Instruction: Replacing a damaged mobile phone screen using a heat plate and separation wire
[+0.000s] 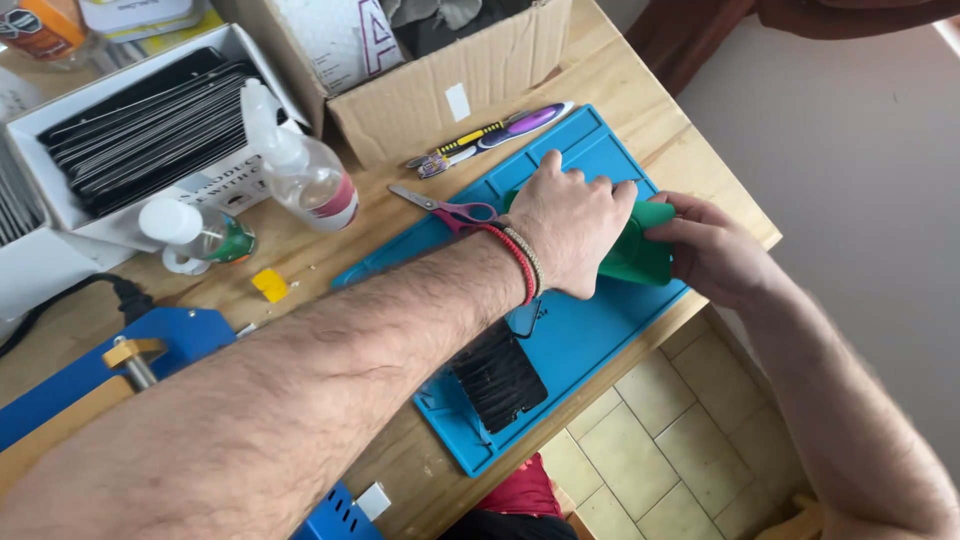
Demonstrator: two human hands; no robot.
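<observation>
on the blue mat [585, 345], both hands, left hand [570, 225] and right hand [715, 250], grip a green sheet [640, 255].

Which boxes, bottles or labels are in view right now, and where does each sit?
Cardboard box: top centre, brown, open, with a small white sticker.
White box: upper left, open, filled with flat black slabs.
Spray bottle: lying beside the white box, clear, red-and-white label.
Small bottle: left, white cap, green label.

We see the mat [590, 340] on the table [640, 110] under our left hand [570, 225]; scissors [445, 208] lie just beside that hand's wrist, a brush [497, 378] beneath the forearm, and a cardboard box [440, 90] beyond the hand.
</observation>
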